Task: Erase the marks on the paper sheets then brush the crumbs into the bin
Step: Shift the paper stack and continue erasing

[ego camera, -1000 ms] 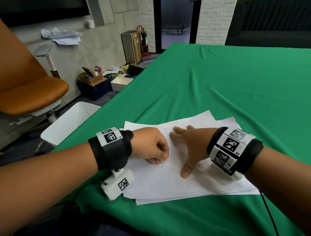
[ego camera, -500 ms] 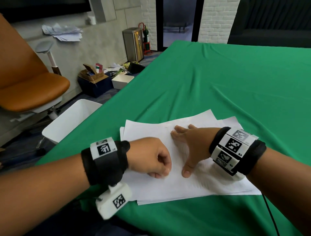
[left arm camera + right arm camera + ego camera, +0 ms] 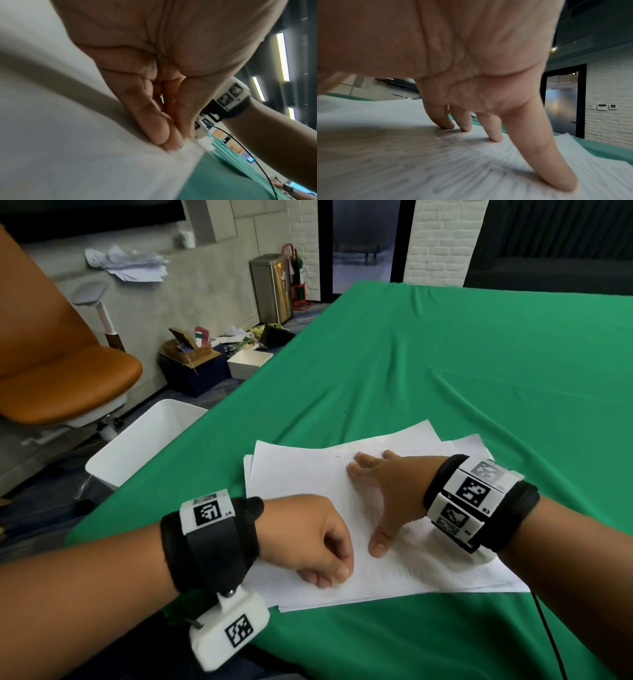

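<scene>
On the green table cloth [image 3: 445, 364], paper sheets [image 3: 308, 481] stacked at 6 o'clock, near edge. White bin [image 3: 144, 440] on the floor at 9 o'clock of the stack, just off the table edge. My right hand [image 3: 387, 491] flat on the top sheet, fingers [image 3: 539, 155] spread and straight, tips pressing paper. My left hand [image 3: 308, 535] curled tight, fingertips [image 3: 159, 131] down on the sheet near its edge; can't tell what's inside the curl.

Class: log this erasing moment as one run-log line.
left hand: curled, fingertips on paper sheets | right hand: flat, steadying sheets | bin: beside table
</scene>
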{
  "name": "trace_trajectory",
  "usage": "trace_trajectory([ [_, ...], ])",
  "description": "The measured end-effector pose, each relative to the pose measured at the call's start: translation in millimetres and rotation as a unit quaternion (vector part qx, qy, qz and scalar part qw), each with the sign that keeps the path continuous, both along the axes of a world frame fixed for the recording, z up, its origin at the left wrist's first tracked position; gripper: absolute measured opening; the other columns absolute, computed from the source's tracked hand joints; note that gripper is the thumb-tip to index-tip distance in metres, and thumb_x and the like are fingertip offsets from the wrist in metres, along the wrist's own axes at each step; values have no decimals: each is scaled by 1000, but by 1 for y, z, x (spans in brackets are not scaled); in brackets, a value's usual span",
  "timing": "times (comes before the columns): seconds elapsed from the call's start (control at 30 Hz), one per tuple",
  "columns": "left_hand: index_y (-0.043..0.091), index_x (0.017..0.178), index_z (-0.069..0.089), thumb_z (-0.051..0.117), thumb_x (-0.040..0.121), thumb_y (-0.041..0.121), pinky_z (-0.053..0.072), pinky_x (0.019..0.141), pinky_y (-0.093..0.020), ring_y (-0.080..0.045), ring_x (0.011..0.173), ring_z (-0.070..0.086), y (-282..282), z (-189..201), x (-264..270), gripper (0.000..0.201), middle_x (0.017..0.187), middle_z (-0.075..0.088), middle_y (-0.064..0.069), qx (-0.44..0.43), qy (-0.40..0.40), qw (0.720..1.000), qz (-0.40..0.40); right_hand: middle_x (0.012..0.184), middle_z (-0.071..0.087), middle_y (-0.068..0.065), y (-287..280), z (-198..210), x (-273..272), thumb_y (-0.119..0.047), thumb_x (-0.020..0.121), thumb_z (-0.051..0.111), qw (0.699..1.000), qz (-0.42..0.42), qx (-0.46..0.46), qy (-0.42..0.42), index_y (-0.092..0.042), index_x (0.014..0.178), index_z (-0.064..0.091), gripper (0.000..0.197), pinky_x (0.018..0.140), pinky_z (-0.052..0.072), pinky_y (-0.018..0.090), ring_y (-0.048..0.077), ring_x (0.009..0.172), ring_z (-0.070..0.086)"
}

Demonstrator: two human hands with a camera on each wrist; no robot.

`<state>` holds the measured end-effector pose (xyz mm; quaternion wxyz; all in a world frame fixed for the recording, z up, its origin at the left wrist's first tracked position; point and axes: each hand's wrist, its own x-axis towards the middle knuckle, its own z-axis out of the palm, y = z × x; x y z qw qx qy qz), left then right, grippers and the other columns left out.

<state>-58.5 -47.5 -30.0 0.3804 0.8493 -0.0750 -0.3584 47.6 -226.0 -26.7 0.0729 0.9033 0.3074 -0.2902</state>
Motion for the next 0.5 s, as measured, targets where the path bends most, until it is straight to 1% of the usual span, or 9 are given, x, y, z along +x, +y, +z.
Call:
trace_trajectory([
  [0.07, 3, 99, 76, 74, 92, 8, 62, 76, -26, -11, 73, 71, 0, 3, 0, 10, 79, 75, -2, 12, -12, 1000, -7, 170, -9, -19, 0, -1, 1, -75, 49, 89, 1000, 3, 1, -1, -33, 164, -5, 154, 126, 16, 56, 25, 159, -4],
  [0.13, 3, 98, 76, 74, 91, 8, 63, 77, -29, -14, 73, 71, 6, 6, 13, 9, 81, 77, -9, 22, -50, 998, 36, 170, -9, -18, 0, 0, 1, -75, 50, 88, 1000, 5, 0, -2, -32, 164, -5, 154, 126, 16, 55, 26, 159, -3],
  [0.17, 2, 97, 76, 74, 91, 7, 63, 76, -29, -14, 72, 71, 8, 7, 19, 8, 83, 77, -11, 24, -69, 995, 62, 171, -9, -17, 0, 0, 1, -76, 50, 87, 1000, 7, -2, -4, -32, 164, -5, 153, 126, 17, 55, 27, 159, -2],
  [0.23, 1, 97, 76, 74, 90, 6, 63, 75, -29, -12, 71, 72, 10, 8, 22, 8, 80, 77, -7, 20, -81, 993, 84, 171, -8, -17, 1, 1, 0, -76, 51, 87, 1000, 8, -4, -7, -31, 164, -5, 153, 126, 17, 55, 28, 159, -1],
  [0.3, 0, 98, 76, 74, 91, 6, 63, 76, -28, -11, 71, 72, 6, 4, 15, 9, 78, 75, -3, 8, -45, 998, 49, 171, -9, -17, 1, 1, -1, -75, 51, 88, 1000, 4, -4, -6, -31, 164, -5, 152, 126, 15, 54, 28, 159, -2],
  [0.37, 2, 99, 76, 75, 91, 8, 62, 77, -27, -11, 73, 72, 1, 2, 2, 10, 80, 75, -3, 10, -8, 1000, 2, 170, -10, -17, 0, 0, -1, -74, 52, 88, 1000, 4, 0, -5, -32, 164, -5, 152, 126, 15, 54, 28, 159, -4],
  [0.4, 2, 99, 76, 75, 91, 8, 62, 77, -27, -11, 74, 72, 1, 3, 1, 11, 81, 75, -4, 13, -3, 1000, -11, 170, -10, -17, 0, 0, -1, -74, 52, 88, 1000, 6, 1, -6, -32, 164, -6, 152, 126, 15, 55, 28, 159, -4],
  [0.43, 3, 100, 76, 75, 91, 8, 62, 77, -27, -12, 74, 71, 2, 4, 3, 10, 81, 75, -4, 16, -4, 1000, -10, 171, -10, -17, -1, 1, -1, -74, 52, 88, 1000, 6, 0, -5, -31, 164, -6, 152, 126, 15, 55, 28, 159, -4],
  [0.5, 2, 99, 76, 74, 91, 6, 63, 77, -30, -17, 74, 71, 9, 7, 17, 9, 80, 75, -7, 23, -41, 998, 33, 171, -10, -16, 0, 1, 0, -75, 52, 88, 1000, 9, -2, -4, -31, 164, -6, 152, 126, 15, 55, 29, 159, -3],
])
